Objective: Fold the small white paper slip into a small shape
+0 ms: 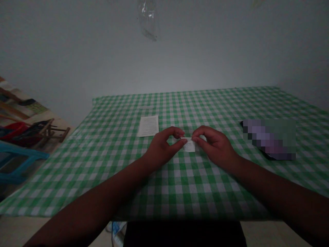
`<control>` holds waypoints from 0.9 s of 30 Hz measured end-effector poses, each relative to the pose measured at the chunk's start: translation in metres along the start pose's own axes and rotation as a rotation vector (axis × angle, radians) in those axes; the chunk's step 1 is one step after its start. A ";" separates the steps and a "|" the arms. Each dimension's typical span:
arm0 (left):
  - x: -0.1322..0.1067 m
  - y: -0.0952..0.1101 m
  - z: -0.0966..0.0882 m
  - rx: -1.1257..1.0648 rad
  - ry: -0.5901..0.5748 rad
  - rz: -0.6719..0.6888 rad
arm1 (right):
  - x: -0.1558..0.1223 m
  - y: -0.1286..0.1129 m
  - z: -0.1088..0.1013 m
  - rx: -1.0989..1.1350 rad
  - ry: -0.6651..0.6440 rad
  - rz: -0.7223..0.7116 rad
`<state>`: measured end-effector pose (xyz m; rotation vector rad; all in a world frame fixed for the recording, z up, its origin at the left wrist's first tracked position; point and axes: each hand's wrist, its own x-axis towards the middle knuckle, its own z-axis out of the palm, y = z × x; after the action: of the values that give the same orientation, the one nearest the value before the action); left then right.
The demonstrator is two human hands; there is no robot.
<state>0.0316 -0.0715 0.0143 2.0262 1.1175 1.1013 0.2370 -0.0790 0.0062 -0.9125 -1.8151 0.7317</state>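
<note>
Both my hands are over the middle of a green-and-white gingham tablecloth (195,178). A small folded piece of white paper (189,145) is pinched at its top edge between my left hand (161,147) and my right hand (216,145). The thumb and fingertips of each hand meet on it, and its lower part hangs free. To the left of my left hand lies a larger printed sheet of white paper (148,126), flat on the cloth and untouched.
A dark flat object (268,139), pixelated over, lies on the cloth at the right. A clear plastic bag (148,19) hangs in front of the grey wall. Beyond the table's left edge stand a blue plastic stool (17,161) and a wooden stool (48,132).
</note>
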 end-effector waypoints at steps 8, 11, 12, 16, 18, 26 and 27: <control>0.001 0.000 0.003 -0.202 -0.022 -0.076 | -0.001 0.001 0.001 0.139 0.079 0.104; 0.001 -0.001 0.003 -0.246 0.003 -0.077 | -0.001 0.002 0.001 0.127 0.088 0.113; 0.002 -0.002 0.003 -0.270 0.004 -0.087 | 0.000 0.003 0.001 0.123 0.087 0.116; 0.002 -0.005 0.002 -0.373 -0.013 -0.198 | 0.000 0.004 0.001 0.124 0.077 0.146; 0.002 -0.005 0.003 -0.421 0.000 -0.255 | 0.000 0.005 0.002 0.125 0.070 0.163; 0.007 -0.006 -0.001 -0.503 0.086 -0.363 | 0.005 0.010 -0.003 0.145 0.120 0.260; 0.009 -0.007 -0.004 -0.476 0.113 -0.356 | 0.007 0.013 -0.005 0.136 0.161 0.270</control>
<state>0.0279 -0.0601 0.0142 1.3556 1.0917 1.1692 0.2434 -0.0655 0.0016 -1.1052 -1.4990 0.9105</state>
